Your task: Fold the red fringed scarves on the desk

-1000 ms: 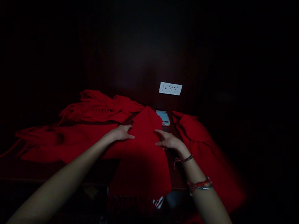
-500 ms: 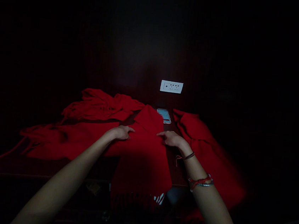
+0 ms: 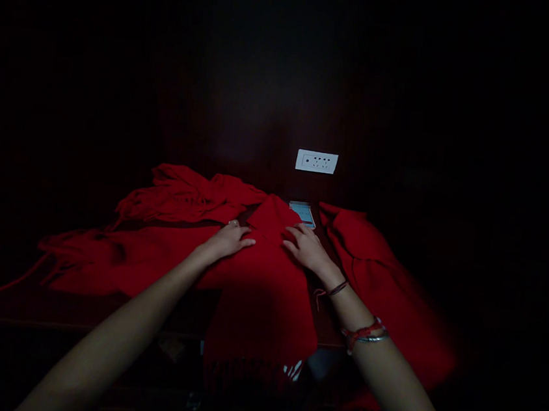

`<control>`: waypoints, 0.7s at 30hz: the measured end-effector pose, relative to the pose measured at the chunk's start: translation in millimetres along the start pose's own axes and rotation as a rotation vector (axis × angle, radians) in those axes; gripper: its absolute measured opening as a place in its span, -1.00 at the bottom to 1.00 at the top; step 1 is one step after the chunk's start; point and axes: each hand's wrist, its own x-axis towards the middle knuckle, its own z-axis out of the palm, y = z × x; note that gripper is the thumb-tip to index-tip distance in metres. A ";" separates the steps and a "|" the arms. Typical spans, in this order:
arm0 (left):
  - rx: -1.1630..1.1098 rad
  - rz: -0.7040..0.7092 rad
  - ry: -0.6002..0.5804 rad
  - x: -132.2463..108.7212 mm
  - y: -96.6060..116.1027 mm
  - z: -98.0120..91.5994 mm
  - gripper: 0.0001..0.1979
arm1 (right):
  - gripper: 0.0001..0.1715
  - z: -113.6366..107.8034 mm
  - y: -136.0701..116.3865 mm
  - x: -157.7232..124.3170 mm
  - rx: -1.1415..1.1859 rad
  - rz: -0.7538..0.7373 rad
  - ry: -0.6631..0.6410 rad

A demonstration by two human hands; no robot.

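A red fringed scarf (image 3: pixel 267 296) lies lengthwise on the dark table, its far end folded to a point and its fringe hanging over the front edge. At its left border rests my left hand (image 3: pixel 230 239), fingers apart and touching the cloth. My right hand (image 3: pixel 309 250) lies across from it on the right border, with fingers spread over the fabric. Neither hand grips the scarf. Dim light hides some fingertip detail.
Crumpled red scarves, one at the back left (image 3: pixel 182 196) and another nearer (image 3: pixel 136 259), lie beside the middle one. More red cloth (image 3: pixel 385 276) covers the right side. A phone (image 3: pixel 308 218) lies behind my right hand, below a white wall socket (image 3: pixel 317 161).
My fingers, which pointed inward at the scarf's two borders, now spread over the cloth. Both hands have shifted slightly inward. The scarf stays in nearly the same place.
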 end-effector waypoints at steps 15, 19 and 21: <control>-0.018 0.123 -0.001 22.5 -22.4 23.5 -0.45 | -0.23 18.2 -5.5 7.1 0.006 0.071 -0.251; -0.001 0.108 0.019 29.1 -23.0 29.2 -0.50 | -0.17 26.3 -7.2 12.7 0.033 -0.004 -0.287; 0.016 0.044 -0.062 29.5 -23.2 28.9 -0.46 | -0.16 30.8 -6.5 15.6 0.046 0.050 -0.387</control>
